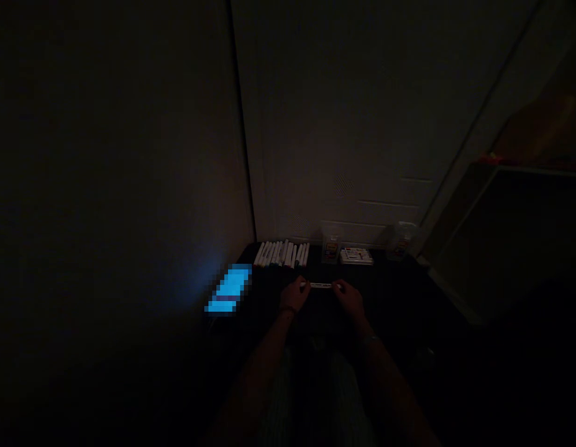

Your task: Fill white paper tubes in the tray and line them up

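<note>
A slim white marker point(321, 285) lies crosswise between my two hands, low over the dark table. Its left end is pinched in the fingers of my left hand point(297, 294). My right hand point(349, 297) grips the other end, thumb and fingers closed on it. Beyond my left hand, a row of white markers point(281, 253) lies side by side near the wall. A small stack of white packs with printed tops point(356, 256) sits beyond my right hand. The room is very dark, so fine print on the held marker cannot be read.
Two clear plastic containers with labels, one left of the packs point(331, 249) and one to the right point(400, 243), stand against the wall point(334, 124). A glowing blue, pixelated screen point(229, 290) is at the table's left edge. A dark framed panel point(525, 236) rises at right.
</note>
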`<control>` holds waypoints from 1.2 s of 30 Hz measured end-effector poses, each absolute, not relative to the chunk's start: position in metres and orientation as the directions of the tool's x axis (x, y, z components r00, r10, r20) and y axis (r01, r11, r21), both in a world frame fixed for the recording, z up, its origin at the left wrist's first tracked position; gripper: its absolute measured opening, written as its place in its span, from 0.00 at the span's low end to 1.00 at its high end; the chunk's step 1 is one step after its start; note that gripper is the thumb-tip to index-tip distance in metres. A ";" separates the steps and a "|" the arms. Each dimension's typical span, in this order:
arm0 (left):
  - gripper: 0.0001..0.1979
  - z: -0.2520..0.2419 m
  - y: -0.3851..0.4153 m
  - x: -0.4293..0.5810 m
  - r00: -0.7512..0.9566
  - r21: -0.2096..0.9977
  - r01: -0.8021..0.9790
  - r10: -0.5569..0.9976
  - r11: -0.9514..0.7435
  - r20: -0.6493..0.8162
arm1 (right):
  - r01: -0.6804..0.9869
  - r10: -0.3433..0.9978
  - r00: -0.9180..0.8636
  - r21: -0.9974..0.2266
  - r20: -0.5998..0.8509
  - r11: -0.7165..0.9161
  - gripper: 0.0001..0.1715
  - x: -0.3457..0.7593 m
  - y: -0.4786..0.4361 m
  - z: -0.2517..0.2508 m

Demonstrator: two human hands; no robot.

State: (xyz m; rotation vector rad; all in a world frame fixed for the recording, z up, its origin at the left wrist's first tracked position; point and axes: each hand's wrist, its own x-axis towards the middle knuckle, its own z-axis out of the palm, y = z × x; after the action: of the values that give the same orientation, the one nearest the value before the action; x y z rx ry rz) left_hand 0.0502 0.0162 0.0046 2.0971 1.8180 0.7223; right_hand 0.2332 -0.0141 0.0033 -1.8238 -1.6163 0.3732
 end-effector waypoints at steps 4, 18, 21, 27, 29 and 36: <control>0.15 0.003 0.017 0.050 0.100 0.506 0.840 0.972 -0.196 0.211 | 0.761 0.961 0.206 -0.648 0.184 -0.039 0.21 0.234 -0.014 0.004; 0.13 0.008 0.014 0.051 0.085 0.533 0.831 0.983 -0.160 0.164 | 0.746 0.957 0.201 -0.666 0.208 -0.012 0.20 0.236 -0.014 0.003; 0.14 0.008 0.014 0.051 0.078 0.532 0.834 0.985 -0.148 0.152 | 0.743 0.959 0.208 -0.669 0.194 -0.026 0.20 0.237 -0.013 0.002; 0.14 0.003 0.017 0.051 0.092 0.502 0.846 0.976 -0.180 0.195 | 0.740 0.959 0.201 -0.672 0.202 -0.013 0.21 0.239 -0.010 -0.004; 0.15 0.002 0.017 0.051 0.087 0.499 0.849 0.978 -0.173 0.191 | 0.742 0.957 0.204 -0.670 0.207 -0.013 0.21 0.240 -0.009 -0.006; 0.15 0.000 0.018 0.050 0.095 0.492 0.849 0.972 -0.192 0.216 | 0.751 0.955 0.193 -0.660 0.227 0.005 0.22 0.239 -0.009 -0.006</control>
State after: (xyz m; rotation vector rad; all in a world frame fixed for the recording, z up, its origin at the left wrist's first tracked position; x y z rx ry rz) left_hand 0.0502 0.0184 -0.0005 2.1302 1.8206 0.7363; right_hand 0.2392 -0.0095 -0.0063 -1.7894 -1.6027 0.3802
